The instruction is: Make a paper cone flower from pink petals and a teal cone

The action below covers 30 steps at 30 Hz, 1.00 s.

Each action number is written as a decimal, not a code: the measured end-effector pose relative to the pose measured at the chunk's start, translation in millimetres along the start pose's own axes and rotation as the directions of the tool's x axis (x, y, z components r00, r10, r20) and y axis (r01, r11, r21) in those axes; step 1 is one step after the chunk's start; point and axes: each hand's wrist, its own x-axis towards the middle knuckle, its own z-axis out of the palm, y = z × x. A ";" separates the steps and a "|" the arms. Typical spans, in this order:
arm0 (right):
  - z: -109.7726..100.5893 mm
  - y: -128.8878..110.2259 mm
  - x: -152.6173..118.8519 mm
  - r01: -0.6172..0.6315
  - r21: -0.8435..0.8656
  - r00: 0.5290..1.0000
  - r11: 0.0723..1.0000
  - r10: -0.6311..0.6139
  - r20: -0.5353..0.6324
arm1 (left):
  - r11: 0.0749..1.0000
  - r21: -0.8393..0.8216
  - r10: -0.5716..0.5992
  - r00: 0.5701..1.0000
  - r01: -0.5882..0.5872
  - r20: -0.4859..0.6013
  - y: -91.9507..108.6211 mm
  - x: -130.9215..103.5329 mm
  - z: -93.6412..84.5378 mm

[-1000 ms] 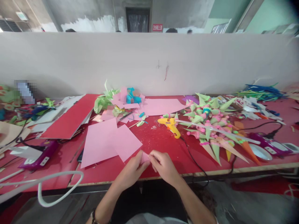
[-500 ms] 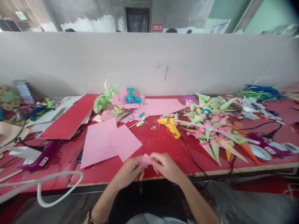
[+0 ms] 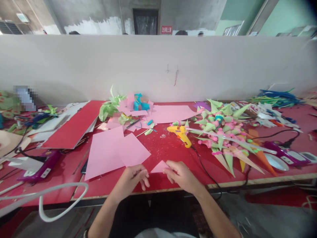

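Observation:
Between my hands, close to the table's front edge, is a small pink paper piece [image 3: 158, 167] with a pointed left corner. My right hand [image 3: 178, 175] pinches its right side between thumb and fingers. My left hand [image 3: 135, 177] is off the paper, a little to its left, with its fingers loosely curled and apart and nothing in them. Two larger pink sheets [image 3: 106, 153] lie overlapping on the red table [image 3: 163, 142], beyond and left of my left hand.
A yellow glue gun [image 3: 180, 133] lies ahead with its cord trailing right. Paper cones [image 3: 229, 158] are heaped at the right. Paper scraps [image 3: 106, 110] and a red board [image 3: 71, 129] lie back left. A white cable loop [image 3: 64, 185] hangs at the front left.
My left hand has let go of the small pink paper and moved left. The paper, in my right hand, has shifted slightly right and shows a triangular shape.

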 end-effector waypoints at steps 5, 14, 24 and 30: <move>1.6 3.0 -2.8 -0.020 0.023 0.999 1.000 0.019 0.043 | 0.961 0.264 0.126 0.980 -0.082 -0.156 4.6 -1.9 -6.1; 17.7 -7.7 4.7 0.029 0.049 0.987 0.998 -0.036 0.154 | 0.960 0.277 0.009 0.995 -0.037 0.101 2.8 0.1 21.2; 9.2 -11.4 -1.7 -0.039 0.163 0.969 0.986 -0.003 0.247 | 0.976 0.216 -0.011 0.995 -0.012 0.102 4.7 0.7 9.7; 8.4 -1.9 -3.1 -0.053 0.219 0.991 0.974 0.024 0.134 | 0.964 0.240 0.104 0.993 -0.115 0.057 4.1 -0.2 1.2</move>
